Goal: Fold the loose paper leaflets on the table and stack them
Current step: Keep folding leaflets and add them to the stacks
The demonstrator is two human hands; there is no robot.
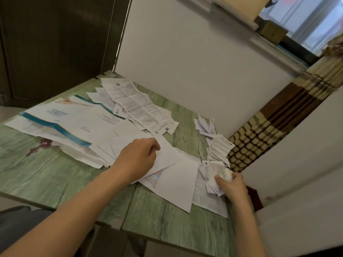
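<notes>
Two hands, right hand (233, 184) pinching near stack (213, 171) at table (55, 175) right edge, left hand (138, 157) curled on blank sheet (167, 156), grip unclear, three folded stacks along that edge, long printed leaflet (137, 106) running far-left to near-right, loose leaflets overlapping, uncounted.

Probably home room: patterned curtain (278, 115), window (304, 21), dark wooden door (55, 43), green wood-grain table (167, 216).

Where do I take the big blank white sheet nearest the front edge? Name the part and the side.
Grip the white sheet at its near pointed corner, coming from the person's side. That corner lies free on the table; its far end is tucked under the paper beneath the left hand. The right hand holds small folded leaflets, so the left would likely do it.
</notes>
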